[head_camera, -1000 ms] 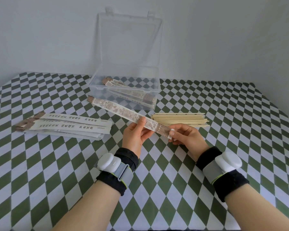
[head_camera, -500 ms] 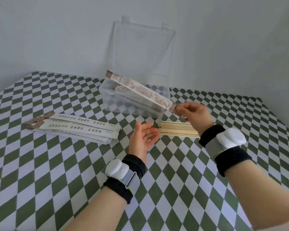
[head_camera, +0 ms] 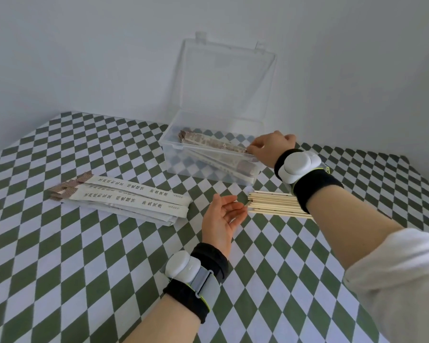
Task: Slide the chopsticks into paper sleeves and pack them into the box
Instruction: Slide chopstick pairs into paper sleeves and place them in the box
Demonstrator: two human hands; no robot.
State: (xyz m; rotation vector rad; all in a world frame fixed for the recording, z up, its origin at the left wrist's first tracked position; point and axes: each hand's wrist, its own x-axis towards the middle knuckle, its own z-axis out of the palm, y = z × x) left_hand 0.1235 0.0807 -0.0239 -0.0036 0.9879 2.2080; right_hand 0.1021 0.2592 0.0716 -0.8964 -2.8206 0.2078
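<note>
A clear plastic box stands at the back of the table with its lid up. My right hand reaches over its right end and pinches the near end of a sleeved pair of chopsticks, which lies inside across other sleeved pairs. My left hand hovers over the table with its palm up, fingers relaxed and holding nothing. Bare wooden chopsticks lie in a pile just right of it. A stack of empty paper sleeves lies to the left.
A green and white checked cloth covers the table. A plain wall rises close behind the box. Both wrists carry black bands with white devices.
My right hand carried the sleeved pair up and away into the box. My left hand let go of it and stayed low near the bare chopsticks.
</note>
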